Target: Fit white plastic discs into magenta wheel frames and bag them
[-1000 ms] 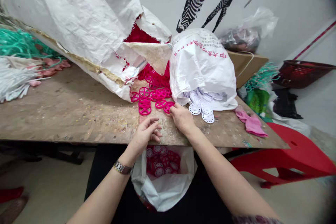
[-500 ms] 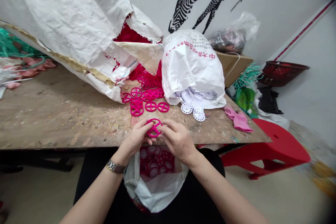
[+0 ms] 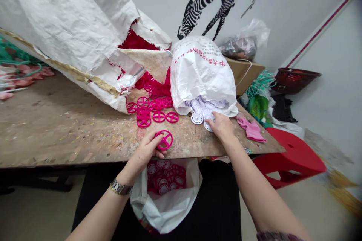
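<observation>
**Magenta wheel in the left hand [image 3: 145,150], right hand [image 3: 222,127] down on the white discs!**

Here's the scene: a worn, chipped wooden surface [image 3: 65,128] runs across the view, with a zebra mural [image 3: 209,0] on the wall behind it. A huge torn white woven sack [image 3: 70,34] slumps over the surface, spilling magenta plastic wheels [image 3: 149,109] in a heap. Right beside it, a white printed plastic bag [image 3: 200,75] lies on its side with white perforated discs [image 3: 197,118] sliding from its mouth. Below the front edge, an open white bag [image 3: 164,211] sits in the person's lap, loaded with magenta and white pieces. Off to the right are a crumpled pink cloth [image 3: 250,128] and a red stool [image 3: 291,158].

Now to the hands! The left fingers [image 3: 154,137] are curled and closed on the rim of one magenta wheel [image 3: 164,140], which sits at the fingertips, just above the surface and close to its front edge. Over on the right, the fingers [image 3: 212,118] are spread down on the white discs at the bag's mouth. Is that hand gripping one? From this angle, I can't tell!
</observation>
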Demonstrator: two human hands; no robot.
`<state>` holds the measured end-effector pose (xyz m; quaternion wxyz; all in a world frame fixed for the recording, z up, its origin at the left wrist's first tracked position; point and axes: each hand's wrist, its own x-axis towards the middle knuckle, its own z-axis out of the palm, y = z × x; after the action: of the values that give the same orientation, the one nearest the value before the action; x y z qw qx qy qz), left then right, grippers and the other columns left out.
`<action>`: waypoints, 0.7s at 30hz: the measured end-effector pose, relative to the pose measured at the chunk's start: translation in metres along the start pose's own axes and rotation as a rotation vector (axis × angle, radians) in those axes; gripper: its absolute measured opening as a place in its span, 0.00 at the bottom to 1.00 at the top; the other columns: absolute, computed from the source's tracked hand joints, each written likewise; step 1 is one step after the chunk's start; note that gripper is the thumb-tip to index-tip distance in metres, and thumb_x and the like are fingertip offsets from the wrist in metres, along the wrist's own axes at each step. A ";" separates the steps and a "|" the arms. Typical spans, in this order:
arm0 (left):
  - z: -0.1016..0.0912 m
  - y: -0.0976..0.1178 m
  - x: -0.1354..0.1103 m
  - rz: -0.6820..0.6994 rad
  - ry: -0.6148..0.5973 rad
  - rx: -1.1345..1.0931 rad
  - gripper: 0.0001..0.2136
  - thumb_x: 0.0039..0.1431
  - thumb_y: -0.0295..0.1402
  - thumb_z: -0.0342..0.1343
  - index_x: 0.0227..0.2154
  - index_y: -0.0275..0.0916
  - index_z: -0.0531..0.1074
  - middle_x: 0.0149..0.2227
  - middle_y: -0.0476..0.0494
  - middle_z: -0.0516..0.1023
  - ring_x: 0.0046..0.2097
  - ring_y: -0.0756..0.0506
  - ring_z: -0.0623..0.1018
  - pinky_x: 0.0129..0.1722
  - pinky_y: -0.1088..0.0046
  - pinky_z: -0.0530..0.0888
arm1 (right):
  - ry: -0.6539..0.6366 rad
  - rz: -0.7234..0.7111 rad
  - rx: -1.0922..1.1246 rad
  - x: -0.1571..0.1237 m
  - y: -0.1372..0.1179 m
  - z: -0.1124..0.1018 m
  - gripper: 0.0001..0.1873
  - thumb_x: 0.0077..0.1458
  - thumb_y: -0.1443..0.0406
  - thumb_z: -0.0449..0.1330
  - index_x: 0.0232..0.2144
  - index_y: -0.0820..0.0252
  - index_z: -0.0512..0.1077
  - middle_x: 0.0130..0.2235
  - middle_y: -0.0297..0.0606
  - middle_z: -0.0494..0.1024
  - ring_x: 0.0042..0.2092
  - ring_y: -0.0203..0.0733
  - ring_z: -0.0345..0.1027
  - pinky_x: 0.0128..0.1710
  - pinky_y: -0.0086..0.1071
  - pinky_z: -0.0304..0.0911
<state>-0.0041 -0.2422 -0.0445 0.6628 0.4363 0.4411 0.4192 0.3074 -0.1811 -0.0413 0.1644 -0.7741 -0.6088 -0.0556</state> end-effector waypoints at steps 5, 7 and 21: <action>-0.002 -0.003 0.001 -0.011 -0.008 -0.035 0.14 0.58 0.39 0.60 0.42 0.36 0.70 0.29 0.48 0.76 0.26 0.50 0.80 0.21 0.80 0.76 | 0.046 0.044 0.095 0.003 0.001 0.007 0.23 0.56 0.64 0.58 0.54 0.64 0.72 0.49 0.51 0.78 0.50 0.52 0.70 0.49 0.40 0.62; -0.004 -0.005 0.002 -0.007 -0.022 -0.050 0.13 0.59 0.39 0.60 0.42 0.36 0.70 0.29 0.48 0.76 0.26 0.50 0.80 0.22 0.79 0.77 | 0.069 0.076 0.155 0.003 0.002 0.008 0.21 0.55 0.64 0.58 0.51 0.63 0.74 0.46 0.48 0.80 0.46 0.51 0.72 0.46 0.39 0.63; -0.009 0.000 0.004 -0.092 -0.071 -0.169 0.08 0.63 0.33 0.56 0.42 0.35 0.67 0.28 0.47 0.76 0.25 0.49 0.80 0.24 0.77 0.80 | 0.402 -0.230 0.775 -0.070 -0.059 -0.029 0.06 0.58 0.64 0.60 0.36 0.56 0.76 0.35 0.38 0.79 0.39 0.45 0.74 0.42 0.38 0.68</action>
<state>-0.0111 -0.2367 -0.0475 0.7312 0.3725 0.3998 0.4083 0.2366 -0.2434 -0.0227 0.5499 -0.5566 -0.6227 0.0095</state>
